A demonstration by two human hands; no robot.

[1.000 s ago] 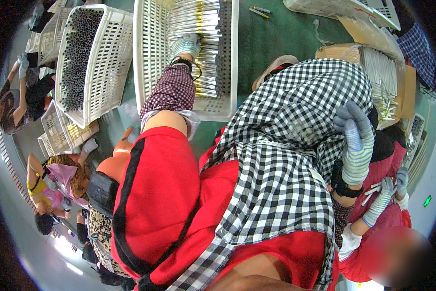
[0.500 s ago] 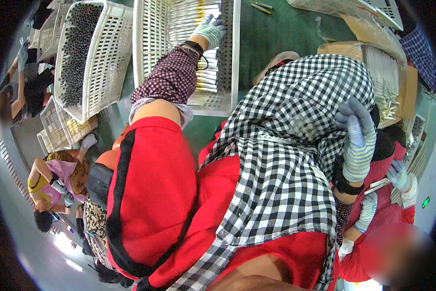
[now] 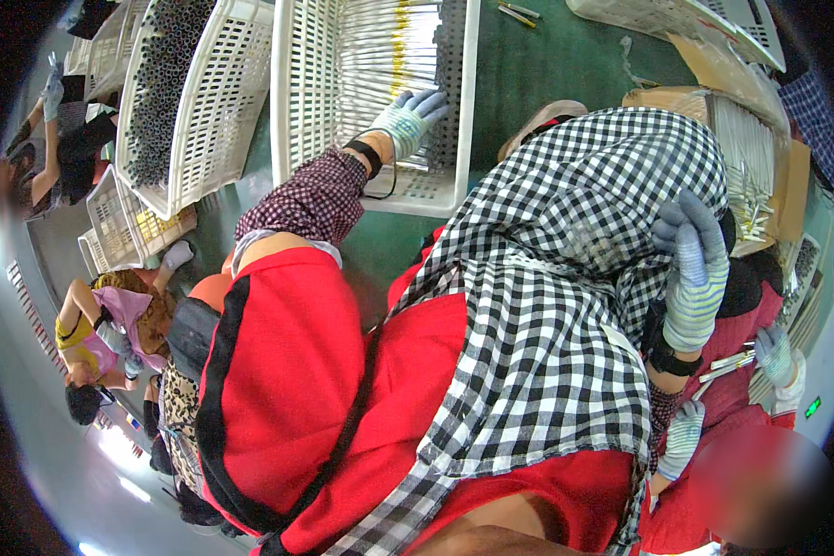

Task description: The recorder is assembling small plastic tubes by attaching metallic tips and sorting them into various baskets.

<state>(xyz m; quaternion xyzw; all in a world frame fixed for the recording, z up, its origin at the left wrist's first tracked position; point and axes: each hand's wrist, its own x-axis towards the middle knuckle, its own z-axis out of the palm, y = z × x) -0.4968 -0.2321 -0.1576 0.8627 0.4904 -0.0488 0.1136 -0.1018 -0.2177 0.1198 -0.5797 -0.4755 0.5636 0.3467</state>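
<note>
My left hand (image 3: pixel 407 122), in a striped glove with grey-blue fingertips, lies over a row of slim white tubes (image 3: pixel 366 65) with yellow bands. Its fingers are stretched out, and no tube shows gripped in them. The tubes lie side by side in a white perforated plastic basket (image 3: pixel 466 139) beyond my knees. My right hand (image 3: pixel 697 278), gloved the same way, is raised beside my checked apron (image 3: pixel 547 315). Its fingers are loosely bent and apart, and I see nothing in them. Both wrists wear black bands.
Another white basket (image 3: pixel 220 102), full of dark-rimmed tubes, stands at left. Two loose tubes (image 3: pixel 519 13) lie on the green floor. At right, a cardboard box (image 3: pixel 792 190) holds white tubes. A co-worker's gloved hand (image 3: pixel 776 357) holds several tubes; other people sit at far left.
My left hand has drawn back toward me along the row of tubes, its fingers now flatter. The whole view has shifted slightly. My right hand keeps about the same pose.
</note>
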